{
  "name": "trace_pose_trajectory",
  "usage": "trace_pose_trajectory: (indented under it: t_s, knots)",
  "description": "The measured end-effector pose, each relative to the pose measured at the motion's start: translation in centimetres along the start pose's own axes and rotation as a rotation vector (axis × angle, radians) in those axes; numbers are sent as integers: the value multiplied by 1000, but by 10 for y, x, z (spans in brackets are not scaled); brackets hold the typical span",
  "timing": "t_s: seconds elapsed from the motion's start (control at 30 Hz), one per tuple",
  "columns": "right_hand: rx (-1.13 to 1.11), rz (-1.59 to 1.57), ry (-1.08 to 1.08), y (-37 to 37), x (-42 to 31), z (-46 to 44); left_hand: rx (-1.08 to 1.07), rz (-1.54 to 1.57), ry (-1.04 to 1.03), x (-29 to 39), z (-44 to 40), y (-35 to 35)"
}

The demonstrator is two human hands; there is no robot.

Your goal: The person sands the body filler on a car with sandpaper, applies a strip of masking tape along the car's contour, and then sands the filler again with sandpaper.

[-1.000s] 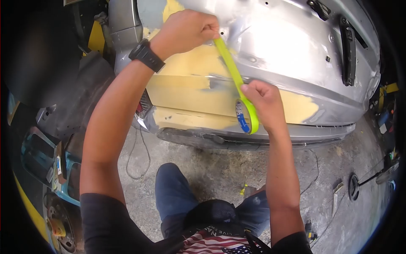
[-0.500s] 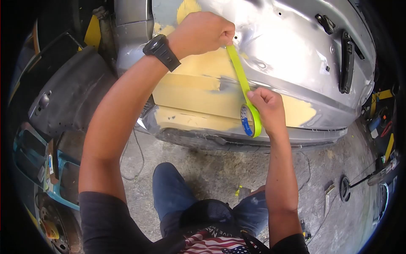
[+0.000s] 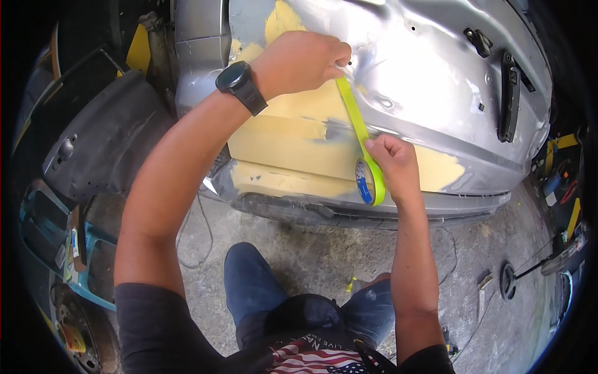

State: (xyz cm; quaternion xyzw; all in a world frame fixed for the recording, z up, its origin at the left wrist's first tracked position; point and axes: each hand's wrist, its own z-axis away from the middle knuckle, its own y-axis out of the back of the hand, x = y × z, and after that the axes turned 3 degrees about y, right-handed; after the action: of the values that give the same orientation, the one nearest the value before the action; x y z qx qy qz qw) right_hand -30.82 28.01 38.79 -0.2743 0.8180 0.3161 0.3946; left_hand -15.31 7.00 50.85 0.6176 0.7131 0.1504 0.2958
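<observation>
Stretched between my hands is a strip of lime-yellow masking tape (image 3: 352, 111). My left hand (image 3: 305, 61), with a black watch (image 3: 240, 86) on its wrist, pinches the free end over the car panel. Lower and to the right, my right hand (image 3: 393, 163) grips the strip where it leaves the tape roll (image 3: 366, 182), which hangs beside the fingers. Under both hands lies a silver car body panel (image 3: 430, 75) with tan filler patches (image 3: 280, 149). Whether the strip touches the panel along its length I cannot tell.
A dark loose car door (image 3: 112, 131) leans at the left, above a teal frame (image 3: 93, 262) and a rusty wheel drum (image 3: 84, 330). A cable (image 3: 204, 249) runs over the concrete floor (image 3: 299, 249). At the right, a black round-ended tool (image 3: 508, 278) lies near the floor.
My left hand has come slightly down and to the right, with its wrist turned so that the watch face shows more. My right hand and the roll have hardly moved.
</observation>
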Motion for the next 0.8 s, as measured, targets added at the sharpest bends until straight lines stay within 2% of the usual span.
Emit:
trace_pose_trajectory:
  t_s: [0.2, 0.8]
  knots:
    - [-2, 9, 1, 0, -1, 0, 12, 16, -64, -4, 4, -2]
    - [34, 174, -15, -8, -5, 5, -61, 0, 9, 1, -5, 0]
